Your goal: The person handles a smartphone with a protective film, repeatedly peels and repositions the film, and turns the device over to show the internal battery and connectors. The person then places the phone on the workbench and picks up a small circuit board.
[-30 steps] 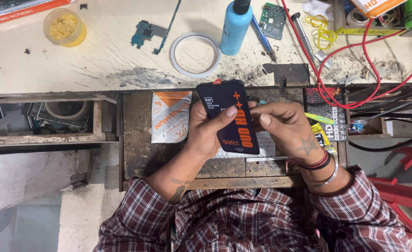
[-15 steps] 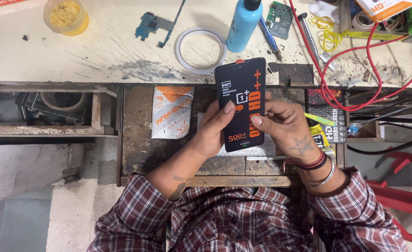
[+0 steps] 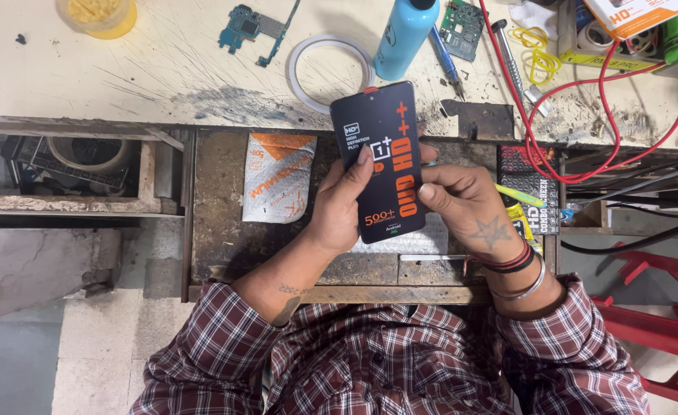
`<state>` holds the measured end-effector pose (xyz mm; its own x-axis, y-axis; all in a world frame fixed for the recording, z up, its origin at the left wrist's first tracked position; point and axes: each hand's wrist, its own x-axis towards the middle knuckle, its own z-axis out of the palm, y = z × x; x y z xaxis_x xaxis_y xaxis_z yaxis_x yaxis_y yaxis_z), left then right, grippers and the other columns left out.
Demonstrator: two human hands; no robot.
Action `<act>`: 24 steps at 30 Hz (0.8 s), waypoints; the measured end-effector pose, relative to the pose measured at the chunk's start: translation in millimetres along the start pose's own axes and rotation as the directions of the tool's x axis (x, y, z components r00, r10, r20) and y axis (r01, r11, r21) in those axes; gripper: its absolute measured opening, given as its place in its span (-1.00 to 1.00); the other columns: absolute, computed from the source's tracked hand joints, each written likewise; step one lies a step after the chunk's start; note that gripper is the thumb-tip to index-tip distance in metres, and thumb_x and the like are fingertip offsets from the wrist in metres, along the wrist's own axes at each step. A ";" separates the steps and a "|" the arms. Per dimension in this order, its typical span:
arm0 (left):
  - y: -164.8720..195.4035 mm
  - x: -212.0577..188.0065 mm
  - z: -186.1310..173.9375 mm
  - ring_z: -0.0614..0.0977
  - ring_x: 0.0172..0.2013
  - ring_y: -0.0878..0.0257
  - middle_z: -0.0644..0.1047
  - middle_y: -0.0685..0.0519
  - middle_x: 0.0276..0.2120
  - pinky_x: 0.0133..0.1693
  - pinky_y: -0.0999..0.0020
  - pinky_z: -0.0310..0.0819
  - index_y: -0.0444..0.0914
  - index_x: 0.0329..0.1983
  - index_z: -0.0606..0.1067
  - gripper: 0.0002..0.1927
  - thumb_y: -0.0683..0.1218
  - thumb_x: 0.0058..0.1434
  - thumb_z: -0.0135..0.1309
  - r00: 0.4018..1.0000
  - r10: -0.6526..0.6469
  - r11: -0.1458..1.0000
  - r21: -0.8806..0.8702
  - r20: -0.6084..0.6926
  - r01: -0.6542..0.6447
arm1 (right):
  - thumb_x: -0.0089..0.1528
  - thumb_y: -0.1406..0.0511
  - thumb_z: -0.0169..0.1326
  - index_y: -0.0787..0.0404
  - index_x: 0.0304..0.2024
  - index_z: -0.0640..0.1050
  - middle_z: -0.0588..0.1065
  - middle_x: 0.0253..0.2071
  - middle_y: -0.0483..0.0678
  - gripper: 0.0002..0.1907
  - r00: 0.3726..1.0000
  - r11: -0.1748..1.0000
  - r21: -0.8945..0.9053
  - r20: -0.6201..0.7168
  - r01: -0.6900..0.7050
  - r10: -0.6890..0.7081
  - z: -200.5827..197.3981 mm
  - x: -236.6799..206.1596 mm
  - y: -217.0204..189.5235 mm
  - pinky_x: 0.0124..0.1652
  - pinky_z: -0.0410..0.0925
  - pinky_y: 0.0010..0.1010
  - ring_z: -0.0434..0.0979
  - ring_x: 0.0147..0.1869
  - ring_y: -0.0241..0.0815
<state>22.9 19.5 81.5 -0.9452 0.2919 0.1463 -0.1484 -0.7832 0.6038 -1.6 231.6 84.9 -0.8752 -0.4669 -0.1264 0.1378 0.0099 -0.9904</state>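
Black phone screen [image 3: 381, 161] with orange print | left hand [image 3: 339, 204] gripping its edge | right hand [image 3: 465, 204] pinching opposite side | being held over open drawer [image 3: 223, 223]

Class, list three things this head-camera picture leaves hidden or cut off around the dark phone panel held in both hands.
- Back of the dark rectangular phone panel: faces away from the head view.
- Silvery sheet underneath: mostly covered by the panel and the right hand.
- Blue bottle: top cut by the frame edge.
- Left hand palm: turned away.

Black phone screen panel [image 3: 383, 161], orange print, upright, slightly tilted, held above open drawer.
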 end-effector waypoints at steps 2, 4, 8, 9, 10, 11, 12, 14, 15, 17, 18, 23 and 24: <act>1.6 0.2 0.3 0.60 0.16 0.06 0.49 -0.23 0.22 0.17 0.15 0.57 -0.41 0.43 0.24 -0.38 0.17 0.58 -0.25 1.000 0.009 1.000 0.003 -0.009 -0.009 | 0.36 0.27 0.10 0.43 0.08 0.58 0.64 -0.08 0.05 -0.65 1.000 0.996 0.086 -0.003 -0.016 0.016 -0.4 0.6 1.8 -0.01 0.51 -0.38 0.64 -0.05 -0.23; 2.2 0.2 0.7 0.60 0.16 0.06 0.49 -0.23 0.20 0.17 0.15 0.57 -0.41 0.43 0.24 -0.37 0.18 0.57 -0.24 1.000 0.015 1.000 0.001 -0.018 -0.014 | 0.38 0.25 0.07 0.44 0.08 0.57 0.64 -0.07 0.06 -0.63 0.999 0.988 0.152 0.019 -0.029 0.026 -1.2 0.8 1.7 0.00 0.53 -0.35 0.65 -0.04 -0.20; 2.2 -0.6 0.2 0.60 0.16 0.02 0.50 -0.25 0.19 0.20 0.13 0.56 -0.43 0.41 0.26 -0.37 0.18 0.58 -0.23 0.999 0.025 1.000 0.015 -0.030 -0.025 | 0.37 0.28 0.09 0.43 0.07 0.58 0.63 -0.05 0.02 -0.66 0.999 0.989 0.147 0.041 -0.014 0.008 -0.8 -0.3 -1.7 0.01 0.51 -0.35 0.63 -0.02 -0.21; 1.4 -0.4 -0.2 0.60 0.17 0.01 0.50 -0.26 0.19 0.21 0.12 0.56 -0.45 0.40 0.27 -0.37 0.18 0.58 -0.23 0.999 0.032 0.999 0.023 -0.033 -0.031 | 0.35 0.30 0.12 0.41 0.08 0.57 0.62 -0.05 0.00 -0.67 1.000 0.993 0.119 0.031 -0.002 -0.002 -0.7 -0.4 -2.7 0.01 0.50 -0.38 0.62 -0.01 -0.24; 0.9 -0.2 -0.5 0.59 0.18 0.00 0.49 -0.26 0.19 0.22 0.11 0.55 -0.45 0.40 0.27 -0.36 0.18 0.58 -0.22 0.999 0.030 0.999 0.012 -0.028 -0.030 | 0.34 0.32 0.13 0.41 0.06 0.59 0.63 -0.07 0.00 -0.69 0.999 0.999 0.049 0.045 -0.003 0.000 -0.5 -0.5 -4.4 0.02 0.48 -0.40 0.60 -0.02 -0.26; 0.1 0.1 -0.8 0.59 0.19 0.00 0.49 -0.27 0.19 0.24 0.10 0.55 -0.45 0.39 0.27 -0.36 0.19 0.57 -0.22 0.999 0.029 1.000 0.000 -0.023 -0.029 | 0.33 0.33 0.15 0.41 0.05 0.61 0.63 -0.08 0.00 -0.70 0.998 1.000 -0.020 0.058 -0.002 0.003 -0.7 -1.1 -6.3 0.02 0.45 -0.43 0.58 -0.03 -0.28; -0.8 1.1 -1.1 0.59 0.20 0.00 0.49 -0.27 0.20 0.25 0.09 0.54 -0.45 0.39 0.27 -0.35 0.19 0.57 -0.22 0.999 0.027 1.000 -0.010 -0.019 -0.027 | 0.33 0.35 0.16 0.41 0.04 0.63 0.64 -0.10 0.00 -0.71 0.997 0.996 -0.089 0.073 -0.001 0.007 -1.3 -0.8 -8.1 0.03 0.43 -0.45 0.56 -0.04 -0.31; -2.4 2.0 -1.4 0.56 0.23 -0.03 0.47 -0.27 0.23 0.27 0.07 0.51 -0.45 0.42 0.24 -0.30 0.24 0.56 -0.26 1.000 0.017 1.000 -0.010 -0.001 -0.017 | 0.32 0.34 0.17 0.39 0.02 0.64 0.64 -0.11 -0.03 -0.73 0.998 0.999 -0.050 0.058 -0.002 0.005 -0.3 -0.5 -10.6 0.02 0.41 -0.47 0.56 -0.04 -0.33; -3.1 2.6 -1.4 0.55 0.24 -0.04 0.45 -0.28 0.24 0.28 0.05 0.50 -0.45 0.44 0.22 -0.27 0.27 0.56 -0.27 1.000 0.010 1.000 -0.009 0.011 -0.010 | 0.31 0.34 0.17 0.38 0.01 0.65 0.64 -0.12 -0.04 -0.74 0.999 1.000 -0.031 0.048 -0.001 0.003 0.4 -0.6 -11.7 0.02 0.41 -0.48 0.56 -0.04 -0.34; -4.6 3.6 -1.1 0.51 0.30 -0.02 0.43 -0.24 0.29 0.32 0.06 0.46 -0.40 0.48 0.18 -0.17 0.36 0.50 -0.37 0.999 -0.004 0.996 -0.084 0.051 0.008 | 0.33 0.34 0.16 0.38 0.02 0.64 0.63 -0.10 -0.06 -0.73 0.998 1.000 -0.006 0.055 0.022 -0.022 1.1 0.1 -13.7 0.06 0.40 -0.48 0.54 -0.01 -0.35; -5.3 3.6 -0.8 0.49 0.34 -0.01 0.41 -0.22 0.31 0.35 0.06 0.45 -0.38 0.50 0.15 -0.13 0.41 0.47 -0.41 0.997 -0.013 0.992 -0.122 0.071 0.022 | 0.34 0.34 0.16 0.38 0.03 0.64 0.62 -0.08 -0.06 -0.73 0.998 0.999 0.007 0.056 0.032 -0.032 1.9 -0.4 -14.4 0.08 0.39 -0.48 0.54 0.01 -0.35; -5.7 2.0 2.1 0.45 0.31 -0.02 0.41 -0.23 0.28 0.33 0.08 0.40 -0.35 0.53 0.14 -0.03 0.49 0.42 -0.47 0.993 -0.023 0.995 -0.094 0.118 0.035 | 0.37 0.33 0.12 0.39 0.04 0.63 0.62 -0.04 -0.06 -0.73 0.994 0.997 0.020 0.073 0.078 -0.079 1.4 -1.4 -17.4 0.19 0.33 -0.47 0.49 0.10 -0.35; -6.6 1.7 2.7 0.45 0.30 -0.01 0.42 -0.23 0.25 0.32 0.09 0.40 -0.36 0.53 0.15 -0.02 0.50 0.42 -0.47 0.993 -0.031 0.996 -0.085 0.110 0.040 | 0.39 0.34 0.12 0.40 0.07 0.62 0.61 0.00 -0.07 -0.72 0.989 0.993 -0.007 0.090 0.118 -0.117 0.3 -2.2 -17.5 0.25 0.28 -0.47 0.45 0.16 -0.37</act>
<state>23.1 26.7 79.9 -0.9025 0.3744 0.2127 -0.2107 -0.8147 0.5402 -2.0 232.2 102.6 -0.8402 -0.5423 -0.0045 0.0305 -0.0389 -0.9988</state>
